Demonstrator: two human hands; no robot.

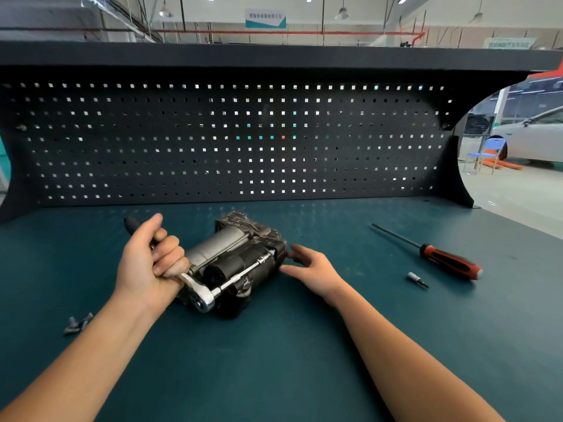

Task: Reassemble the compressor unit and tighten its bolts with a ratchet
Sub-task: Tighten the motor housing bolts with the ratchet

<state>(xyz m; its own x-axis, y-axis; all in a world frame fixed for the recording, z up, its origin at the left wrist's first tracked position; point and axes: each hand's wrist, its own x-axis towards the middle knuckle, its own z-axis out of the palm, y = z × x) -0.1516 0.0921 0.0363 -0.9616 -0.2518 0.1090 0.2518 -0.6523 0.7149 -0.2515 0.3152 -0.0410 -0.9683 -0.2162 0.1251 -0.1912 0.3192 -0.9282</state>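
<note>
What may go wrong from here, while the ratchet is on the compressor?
1. The compressor unit lies unclamped on the bench. The right hand is open at its end, so it may shift when the left hand pulls the ratchet.
2. The long extension bar may tilt and slip off.
3. The small metal parts lie close to the left arm and could be swept away.

You find nothing here that reads for certain. The white and teal hanging sign (265,18) carries one line of characters, too blurred to make out. The pale green sign (509,43) at far right is equally unreadable.
</note>
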